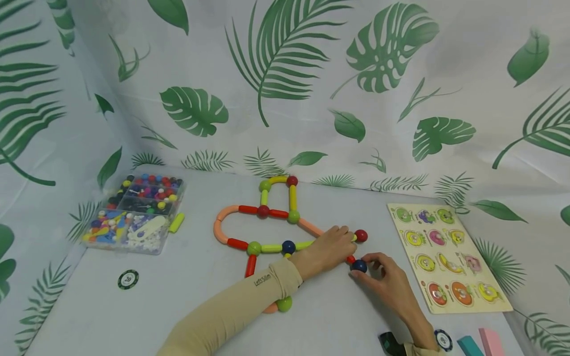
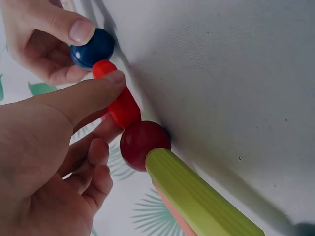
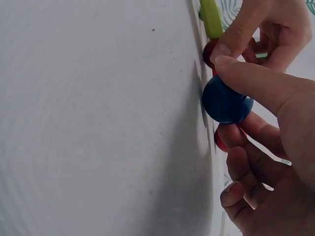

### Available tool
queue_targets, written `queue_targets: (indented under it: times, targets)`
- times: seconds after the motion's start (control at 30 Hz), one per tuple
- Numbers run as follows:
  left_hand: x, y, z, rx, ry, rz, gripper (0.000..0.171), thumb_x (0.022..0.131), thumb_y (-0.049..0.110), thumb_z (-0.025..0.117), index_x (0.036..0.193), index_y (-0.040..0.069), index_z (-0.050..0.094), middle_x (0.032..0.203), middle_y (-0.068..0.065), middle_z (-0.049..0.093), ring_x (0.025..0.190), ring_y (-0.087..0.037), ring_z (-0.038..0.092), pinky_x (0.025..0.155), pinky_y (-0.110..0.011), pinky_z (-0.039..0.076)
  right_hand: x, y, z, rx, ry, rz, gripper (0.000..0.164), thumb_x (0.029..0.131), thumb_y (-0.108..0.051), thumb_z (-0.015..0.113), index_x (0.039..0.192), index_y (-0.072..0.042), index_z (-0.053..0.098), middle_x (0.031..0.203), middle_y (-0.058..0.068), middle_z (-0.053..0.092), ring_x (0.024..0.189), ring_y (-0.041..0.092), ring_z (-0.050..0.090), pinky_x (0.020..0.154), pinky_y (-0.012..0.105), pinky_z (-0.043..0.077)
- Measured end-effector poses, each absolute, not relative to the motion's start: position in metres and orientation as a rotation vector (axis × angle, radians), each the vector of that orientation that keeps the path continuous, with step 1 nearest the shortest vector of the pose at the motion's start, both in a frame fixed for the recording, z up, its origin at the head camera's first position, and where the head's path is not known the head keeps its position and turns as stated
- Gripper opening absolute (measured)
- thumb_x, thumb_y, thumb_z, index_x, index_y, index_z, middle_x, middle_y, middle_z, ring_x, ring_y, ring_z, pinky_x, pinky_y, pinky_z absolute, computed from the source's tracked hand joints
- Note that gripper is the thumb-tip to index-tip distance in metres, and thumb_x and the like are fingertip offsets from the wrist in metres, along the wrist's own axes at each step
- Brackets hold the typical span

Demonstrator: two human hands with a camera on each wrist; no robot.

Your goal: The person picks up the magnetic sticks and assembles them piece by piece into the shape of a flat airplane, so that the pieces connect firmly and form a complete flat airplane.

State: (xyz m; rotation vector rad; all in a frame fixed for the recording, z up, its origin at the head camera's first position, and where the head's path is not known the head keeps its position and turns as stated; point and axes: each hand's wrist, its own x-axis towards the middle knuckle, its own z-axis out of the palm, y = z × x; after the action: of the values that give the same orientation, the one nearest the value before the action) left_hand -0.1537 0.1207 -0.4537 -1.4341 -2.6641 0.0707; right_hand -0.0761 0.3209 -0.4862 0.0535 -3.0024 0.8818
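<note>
My right hand [image 1: 389, 284] pinches a dark blue ball [image 1: 358, 266] between thumb and fingers. A short red rod [image 2: 124, 105] meets that ball, and my left hand [image 1: 327, 252] grips the rod with its thumb and fingers. At the rod's other end is a dark red ball [image 2: 143, 146], joined to a yellow-green rod [image 2: 199, 196]. In the head view my left hand and sleeve cover part of this rod-and-ball figure [image 1: 271, 248], which lies on the table. Just beyond my hands is another red ball [image 1: 361, 236].
On the left are a divided box [image 1: 162, 217] of small beads, a loose yellow-green rod [image 1: 176, 223] and a round chip [image 1: 128, 279]. A fruit puzzle board [image 1: 418, 257] lies on the right. Near the front right sit another chip [image 1: 443, 340], a teal block [image 1: 469, 346] and a pink block [image 1: 491, 341].
</note>
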Motion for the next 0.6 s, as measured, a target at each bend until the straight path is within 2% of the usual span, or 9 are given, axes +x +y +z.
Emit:
queue_targets:
  times: [0.1,0.27,0.33,0.5,0.6]
  targets:
    - [-0.157,0.119,-0.452,-1.411,-2.698,-0.012,0.022,0.098,0.031,0.068,0.119,0.024,0.071,0.116,0.006,0.066,0.103,-0.012,0.054,0.091,-0.022,0.046,-0.076,0.321,-0.486,0.044,-3.006,0.885,0.049,0.082,-0.051,0.081,0.115,-0.018,0.066,0.104,-0.002,0.065,0.093,0.016,0.051,0.076,0.024,0.041]
    - [-0.162,0.116,-0.452,-1.316,-2.786,-0.059,0.052,0.090,0.053,0.072,0.129,0.020,0.064,0.124,0.003,0.062,0.111,-0.014,0.052,0.096,-0.026,0.044,-0.077,0.320,-0.487,0.046,-2.999,0.881,0.047,0.081,-0.049,0.082,0.114,-0.019,0.067,0.104,-0.002,0.065,0.092,0.015,0.051,0.075,0.024,0.041]
    - [-0.162,0.115,-0.453,-1.295,-2.837,-0.055,0.058,0.087,0.058,0.072,0.130,0.019,0.063,0.123,0.003,0.062,0.110,-0.014,0.052,0.095,-0.027,0.043,-0.077,0.320,-0.488,0.055,-2.994,0.883,0.047,0.081,-0.048,0.083,0.113,-0.019,0.067,0.103,-0.002,0.065,0.092,0.015,0.051,0.074,0.024,0.041]
    - [-0.164,0.114,-0.455,-1.272,-2.906,-0.086,0.056,0.087,0.058,0.073,0.127,0.019,0.065,0.117,0.004,0.065,0.106,-0.014,0.051,0.093,-0.027,0.042,-0.078,0.320,-0.487,0.053,-3.005,0.886,0.047,0.081,-0.049,0.082,0.114,-0.019,0.067,0.103,-0.002,0.065,0.092,0.015,0.051,0.074,0.025,0.041]
    - [-0.167,0.106,-0.450,-1.271,-2.915,-0.170,0.059,0.088,0.056,0.072,0.131,0.017,0.063,0.124,0.002,0.065,0.112,-0.015,0.052,0.100,-0.030,0.043,-0.078,0.320,-0.485,0.034,-3.024,0.875,0.048,0.081,-0.051,0.082,0.114,-0.019,0.067,0.104,-0.001,0.065,0.092,0.016,0.050,0.075,0.025,0.041]
